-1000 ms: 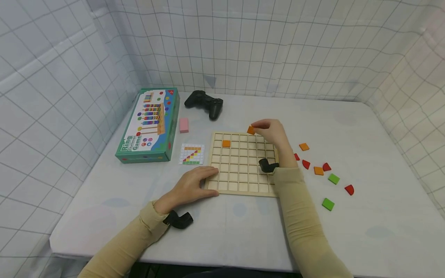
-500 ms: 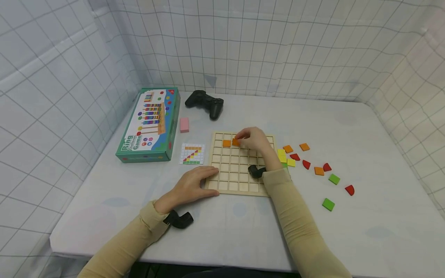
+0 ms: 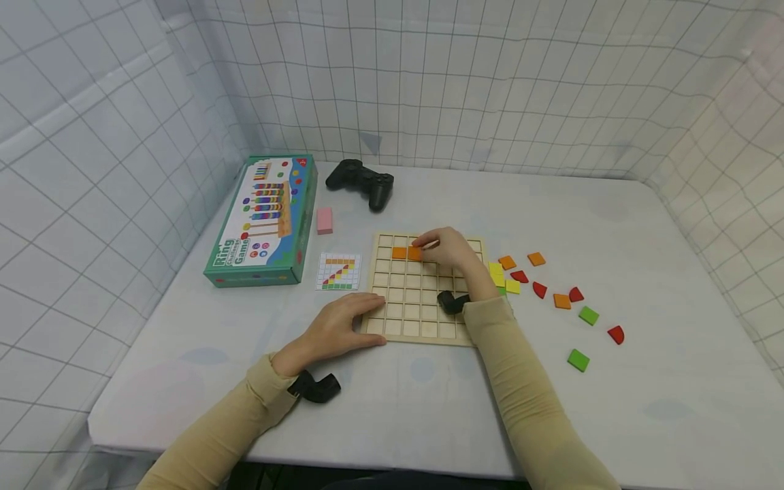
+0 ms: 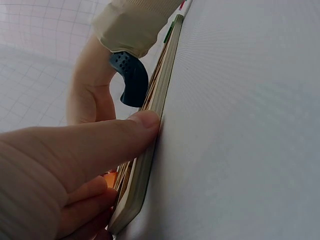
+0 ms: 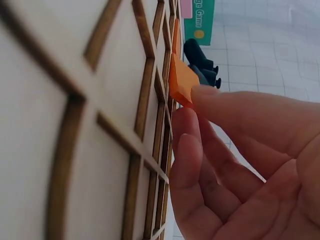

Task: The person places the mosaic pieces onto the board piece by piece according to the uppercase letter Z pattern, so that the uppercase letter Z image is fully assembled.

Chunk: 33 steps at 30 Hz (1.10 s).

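A square wooden grid board [image 3: 412,313] lies on the white-covered table. My left hand [image 3: 333,328] rests at its near left corner, the thumb against the front edge and the fingertips on the left edge. Over the upper part of the board, my right hand [image 3: 450,248] pinches an orange square tile [image 5: 184,80] between thumb and fingers. In the right wrist view that tile looks slightly tilted at its cell. Directly left of it, another orange tile [image 3: 399,253] sits in a cell. A small pattern card [image 3: 339,272] lies left of the board.
Right of the board lie loose orange tiles [image 3: 535,258], yellow tiles [image 3: 512,286], green tiles [image 3: 578,360] and red quarter-round pieces [image 3: 616,335]. A green game box [image 3: 260,218], a pink block [image 3: 324,220] and a black game controller [image 3: 360,182] stand toward the back left.
My right hand has moved left and nearer from the board's back edge, bringing the orange tile beside the other one; over the last half second it shifts only slightly. The left hand stays put.
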Motion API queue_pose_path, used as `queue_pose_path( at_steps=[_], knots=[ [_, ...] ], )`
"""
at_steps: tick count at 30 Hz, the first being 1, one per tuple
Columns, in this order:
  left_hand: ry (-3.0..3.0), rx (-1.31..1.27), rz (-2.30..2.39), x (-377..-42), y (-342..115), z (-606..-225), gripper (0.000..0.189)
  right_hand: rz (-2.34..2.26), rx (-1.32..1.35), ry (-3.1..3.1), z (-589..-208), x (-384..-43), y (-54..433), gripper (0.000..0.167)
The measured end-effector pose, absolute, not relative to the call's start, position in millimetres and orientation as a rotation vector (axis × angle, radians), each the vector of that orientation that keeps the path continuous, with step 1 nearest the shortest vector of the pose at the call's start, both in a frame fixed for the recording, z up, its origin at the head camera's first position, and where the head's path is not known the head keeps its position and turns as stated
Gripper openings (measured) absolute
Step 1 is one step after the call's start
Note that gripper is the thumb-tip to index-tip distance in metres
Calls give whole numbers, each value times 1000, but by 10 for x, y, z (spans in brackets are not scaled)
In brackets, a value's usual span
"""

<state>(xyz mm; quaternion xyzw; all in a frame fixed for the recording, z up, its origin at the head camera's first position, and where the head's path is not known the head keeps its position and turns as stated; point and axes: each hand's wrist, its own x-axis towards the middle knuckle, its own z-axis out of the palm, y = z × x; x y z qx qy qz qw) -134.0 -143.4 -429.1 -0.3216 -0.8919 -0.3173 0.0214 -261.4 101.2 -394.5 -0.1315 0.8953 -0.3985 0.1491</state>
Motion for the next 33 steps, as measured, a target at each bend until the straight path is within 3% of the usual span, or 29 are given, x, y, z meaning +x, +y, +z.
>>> queue_pose_path(
  at_steps=[17,33],
  knots=[
    [-2755,-998,-991,-1335,-1434,-4297,66,-1398,-468,2551,-3581,-2521,1517,40],
    [-2757,-993,-984,-1333,-1433,-4296,67,-1587,-297,2557,-3476,-2321,2324,51]
  ],
)
